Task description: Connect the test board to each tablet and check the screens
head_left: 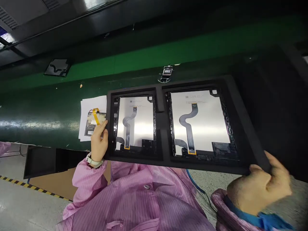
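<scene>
A black foam tray (164, 144) is held level in front of me. In its two recesses lie a left display panel (141, 123) and a right display panel (207, 125), silver backs up, each with a dark curved ribbon cable. My left hand (99, 142) grips the tray's left edge, fingers partly hidden there. At the lower right corner, my right hand (262, 189) is closed around the tray's rim. Beside my left fingers, a circuit board (90, 128) with a yellow flex cable rests on white paper (83, 112), partly covered by the hand.
The green bench (48, 106) runs across behind the tray. Another dark panel (57, 67) lies at its back left. A small metal fixture (166, 73) stands behind the tray. Black boxes (40, 162) and cardboard (55, 184) sit low at the left.
</scene>
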Action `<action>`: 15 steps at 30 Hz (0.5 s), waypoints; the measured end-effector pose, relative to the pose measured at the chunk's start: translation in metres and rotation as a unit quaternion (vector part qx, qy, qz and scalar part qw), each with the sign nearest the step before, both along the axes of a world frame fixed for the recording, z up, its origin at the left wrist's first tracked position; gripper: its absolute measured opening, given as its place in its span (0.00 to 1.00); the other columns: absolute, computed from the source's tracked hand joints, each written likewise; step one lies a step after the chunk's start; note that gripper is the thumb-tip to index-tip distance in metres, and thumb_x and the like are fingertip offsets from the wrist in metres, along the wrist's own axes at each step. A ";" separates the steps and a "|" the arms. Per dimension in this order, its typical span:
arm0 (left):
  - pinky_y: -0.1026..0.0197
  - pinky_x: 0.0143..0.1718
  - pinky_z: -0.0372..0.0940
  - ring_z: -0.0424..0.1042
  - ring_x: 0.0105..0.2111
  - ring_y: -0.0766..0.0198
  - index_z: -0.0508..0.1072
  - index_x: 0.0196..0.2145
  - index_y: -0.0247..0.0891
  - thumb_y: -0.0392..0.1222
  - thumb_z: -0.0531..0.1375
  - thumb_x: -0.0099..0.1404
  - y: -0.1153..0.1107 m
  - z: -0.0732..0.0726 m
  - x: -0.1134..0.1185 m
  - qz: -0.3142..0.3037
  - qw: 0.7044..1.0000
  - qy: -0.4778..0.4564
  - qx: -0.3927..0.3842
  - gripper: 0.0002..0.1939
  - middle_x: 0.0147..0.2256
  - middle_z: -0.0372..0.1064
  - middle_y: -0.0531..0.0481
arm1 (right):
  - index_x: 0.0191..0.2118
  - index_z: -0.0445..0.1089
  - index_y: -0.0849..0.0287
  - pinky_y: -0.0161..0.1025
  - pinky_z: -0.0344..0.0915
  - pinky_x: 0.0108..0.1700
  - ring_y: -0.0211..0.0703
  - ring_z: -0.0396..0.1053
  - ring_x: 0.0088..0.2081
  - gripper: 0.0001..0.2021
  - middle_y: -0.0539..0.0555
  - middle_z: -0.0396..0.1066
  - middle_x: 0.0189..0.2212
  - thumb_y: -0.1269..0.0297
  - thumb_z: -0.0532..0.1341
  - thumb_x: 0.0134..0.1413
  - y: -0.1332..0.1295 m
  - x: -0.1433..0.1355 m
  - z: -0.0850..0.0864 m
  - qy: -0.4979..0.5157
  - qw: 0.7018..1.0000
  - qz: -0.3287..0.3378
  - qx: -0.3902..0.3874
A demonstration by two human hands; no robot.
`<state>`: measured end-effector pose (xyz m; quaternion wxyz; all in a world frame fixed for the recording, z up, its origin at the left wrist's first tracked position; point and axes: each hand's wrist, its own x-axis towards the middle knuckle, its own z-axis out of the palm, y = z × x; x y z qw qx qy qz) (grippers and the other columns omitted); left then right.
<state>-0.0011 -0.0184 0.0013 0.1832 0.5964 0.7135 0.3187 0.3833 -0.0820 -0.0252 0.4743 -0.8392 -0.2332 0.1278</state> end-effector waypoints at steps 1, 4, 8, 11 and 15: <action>0.46 0.64 0.66 0.75 0.55 0.55 0.79 0.54 0.39 0.42 0.52 0.72 0.000 0.001 0.001 -0.009 1.000 0.011 -0.004 0.20 0.55 0.76 0.42 | 0.55 0.74 0.24 0.66 0.59 0.66 0.69 0.64 0.65 0.26 0.53 0.74 0.57 0.52 0.56 0.50 0.000 0.002 0.003 -0.037 0.999 0.021 -0.019; 0.45 0.64 0.66 0.72 0.59 0.53 0.75 0.59 0.38 0.42 0.52 0.73 -0.006 0.002 0.002 -0.045 0.997 0.059 -0.014 0.22 0.58 0.74 0.41 | 0.64 0.70 0.38 0.71 0.58 0.67 0.73 0.61 0.66 0.30 0.67 0.70 0.59 0.46 0.54 0.56 0.001 0.012 0.022 -0.197 0.965 0.144 -0.099; 0.44 0.67 0.63 0.67 0.65 0.51 0.67 0.66 0.35 0.41 0.49 0.75 -0.026 -0.005 0.012 -0.051 0.993 0.102 -0.006 0.25 0.65 0.66 0.38 | 0.63 0.71 0.54 0.76 0.60 0.63 0.79 0.59 0.66 0.32 0.73 0.62 0.65 0.42 0.49 0.62 0.033 0.006 0.070 -0.316 0.872 0.355 -0.113; 0.43 0.69 0.60 0.61 0.69 0.51 0.60 0.70 0.36 0.39 0.47 0.77 -0.037 -0.016 0.024 -0.022 0.995 0.097 0.002 0.27 0.69 0.59 0.37 | 0.53 0.73 0.58 0.73 0.66 0.58 0.74 0.71 0.56 0.26 0.69 0.72 0.57 0.49 0.46 0.66 0.099 -0.028 0.096 -0.328 0.778 0.532 -0.061; 0.42 0.68 0.60 0.60 0.69 0.50 0.60 0.71 0.37 0.40 0.45 0.78 -0.041 -0.026 0.030 0.003 0.995 0.090 0.030 0.27 0.69 0.58 0.37 | 0.46 0.72 0.61 0.75 0.63 0.58 0.73 0.71 0.54 0.14 0.67 0.75 0.47 0.61 0.54 0.63 0.229 -0.078 0.081 -0.314 0.742 0.591 -0.044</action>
